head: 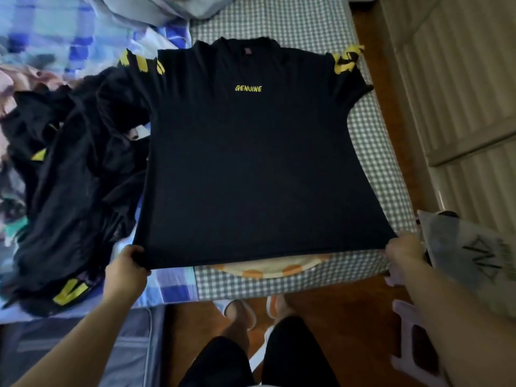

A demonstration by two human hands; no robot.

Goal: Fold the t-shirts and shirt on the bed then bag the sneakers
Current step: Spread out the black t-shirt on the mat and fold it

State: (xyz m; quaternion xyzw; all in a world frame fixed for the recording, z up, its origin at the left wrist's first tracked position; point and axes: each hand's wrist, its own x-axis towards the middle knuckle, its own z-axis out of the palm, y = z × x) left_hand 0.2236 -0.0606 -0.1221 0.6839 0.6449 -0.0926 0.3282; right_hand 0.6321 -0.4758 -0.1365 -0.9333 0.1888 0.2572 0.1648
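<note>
Black t-shirt [251, 169] with the yellow word GENUINE on its chest lies spread face up on the bed [371, 152], which has a grey checked cover, the collar at the far end. Nearest the viewer, the person stands at the foot of the bed. The left hand [127, 265] grips the near left corner of the hem, fingers curled round the cloth; the right hand [403, 251] pinches the near right corner. The hem is pulled taut and lifted just off the cover, where an orange-spotted item [268, 268] peeks out beneath.

To the right, just beside the right hand, a pale plastic bag [474, 258] with dark markings rests at the bed's edge; what it holds cannot be seen, and no sneakers are in view.

To the left, a heap of black clothes [69, 174] with yellow print lies crumpled and unfolded.

Judging by this, folding has barely begun: this shirt is only laid flat, the heap waits, and bagging remains.
</note>
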